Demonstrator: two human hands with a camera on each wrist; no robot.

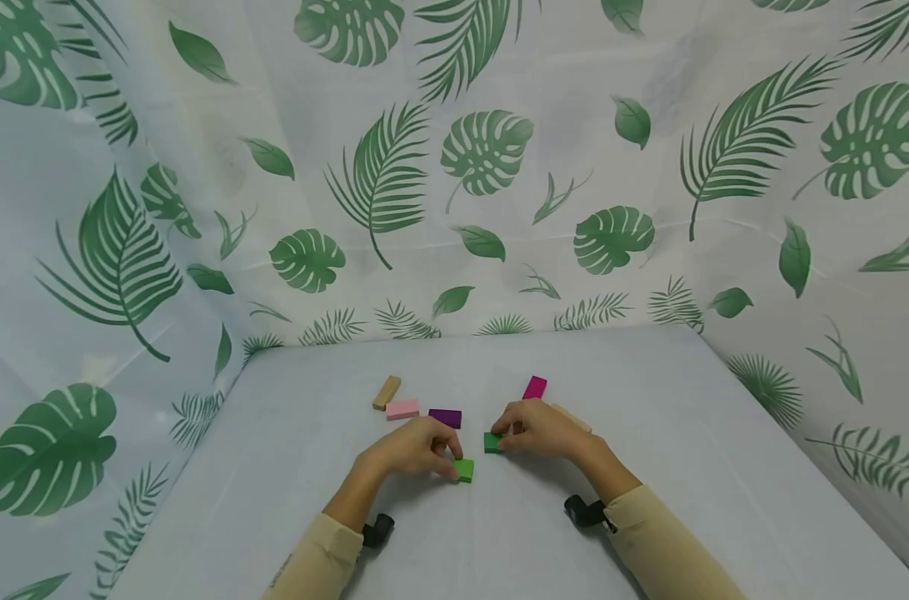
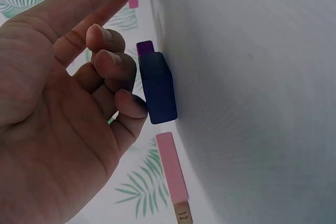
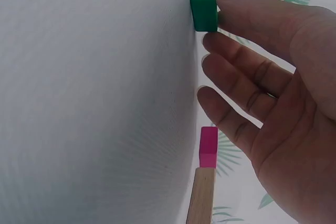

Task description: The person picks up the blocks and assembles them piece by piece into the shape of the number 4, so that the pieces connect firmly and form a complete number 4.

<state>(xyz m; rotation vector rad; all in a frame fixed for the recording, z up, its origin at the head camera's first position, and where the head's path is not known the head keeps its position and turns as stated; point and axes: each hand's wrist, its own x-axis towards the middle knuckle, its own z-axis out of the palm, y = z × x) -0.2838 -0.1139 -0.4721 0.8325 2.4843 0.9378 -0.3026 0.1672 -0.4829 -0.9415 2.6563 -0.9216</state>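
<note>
Left hand (image 1: 412, 446) pinches a light-green block (image 1: 465, 471), right hand (image 1: 542, 427) a dark-green block (image 3: 203, 3), likely steadying both short of the desk's far edge (image 1: 499, 342).

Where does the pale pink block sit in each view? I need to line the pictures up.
Head: left of centre and below mid-height; the pale pink block lies left of the purple block.
Left wrist: lower middle, below the navy block.
Right wrist: not in it; the pink there is the darker magenta block.
Shared by head and left wrist: the tan block at its end.
</note>
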